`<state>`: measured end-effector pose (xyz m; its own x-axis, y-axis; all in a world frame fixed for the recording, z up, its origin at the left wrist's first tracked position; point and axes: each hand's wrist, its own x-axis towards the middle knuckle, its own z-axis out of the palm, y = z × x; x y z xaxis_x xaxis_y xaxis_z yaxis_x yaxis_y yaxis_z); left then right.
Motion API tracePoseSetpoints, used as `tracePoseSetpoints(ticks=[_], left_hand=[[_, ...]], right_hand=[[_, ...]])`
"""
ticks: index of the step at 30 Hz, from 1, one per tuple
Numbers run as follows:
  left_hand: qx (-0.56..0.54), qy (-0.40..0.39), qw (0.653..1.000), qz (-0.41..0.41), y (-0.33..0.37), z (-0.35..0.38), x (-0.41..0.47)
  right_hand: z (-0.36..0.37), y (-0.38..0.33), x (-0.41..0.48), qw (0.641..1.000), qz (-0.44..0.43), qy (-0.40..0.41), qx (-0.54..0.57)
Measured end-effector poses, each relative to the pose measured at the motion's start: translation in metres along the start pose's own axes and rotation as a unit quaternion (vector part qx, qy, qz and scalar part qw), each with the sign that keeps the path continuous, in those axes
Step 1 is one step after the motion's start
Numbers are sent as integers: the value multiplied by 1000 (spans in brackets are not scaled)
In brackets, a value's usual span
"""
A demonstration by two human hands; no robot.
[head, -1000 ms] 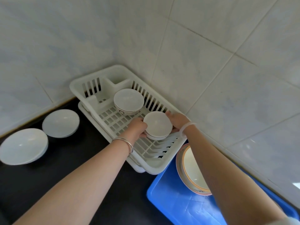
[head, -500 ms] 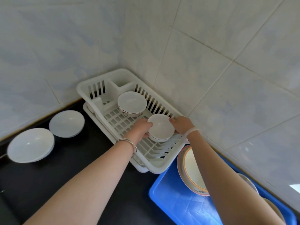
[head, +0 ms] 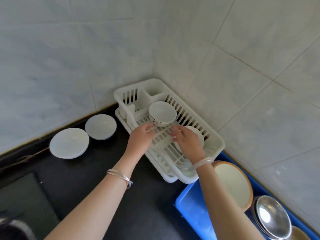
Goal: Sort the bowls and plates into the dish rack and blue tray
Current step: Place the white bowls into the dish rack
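Against the tiled corner, black surface carries everything.
- Dish rack, white, pushed into the corner. Blue tray sits just beside its near end and holds an orange-rimmed plate and steel bowls.
- Two white dishes lie loose on the surface, left of the rack: large dish and small dish, almost touching each other, both unsorted.
- Rack holds an upright bowl at the back and a tilted bowl on its edge, half hidden behind the right hand.
- Left hand hovers over the rack's left side.
- Fingers of both hands are relaxed, spread and gripping nothing. Whether the right hand touches the tilted bowl, I cannot tell.

Judgement: the loose dishes come next. Both lie left of the left hand's fingers, small dish nearer, so the left hand has the shorter reach and the right would have to cross the rack.
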<state>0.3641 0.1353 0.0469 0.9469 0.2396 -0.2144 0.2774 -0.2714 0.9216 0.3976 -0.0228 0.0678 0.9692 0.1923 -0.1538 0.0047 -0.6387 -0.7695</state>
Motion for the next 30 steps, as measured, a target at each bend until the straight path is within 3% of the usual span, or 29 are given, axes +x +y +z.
tracePoseSetpoints(ticks=[6,13,16,22,26,30], left_hand=[[137,203,969,-19,-66,-73,-40],[220,275,930,-107,-139,-129,-42],[183,294,928,-136,-157,-143,-39],[6,300,939,-167,-172,-154,-32],[-34,301,939,-162,-174,-153,-33],[-56,301,940,-153,-179,-156,-31]], right_hand=[[116,-40,0,990,18,-134,27],[200,-42,47,981,98,-170,0],[217,-45,63,970,162,-174,55],[238,-47,79,924,253,-154,241],[236,-47,85,921,262,-101,270],[224,-60,77,930,217,-81,284]])
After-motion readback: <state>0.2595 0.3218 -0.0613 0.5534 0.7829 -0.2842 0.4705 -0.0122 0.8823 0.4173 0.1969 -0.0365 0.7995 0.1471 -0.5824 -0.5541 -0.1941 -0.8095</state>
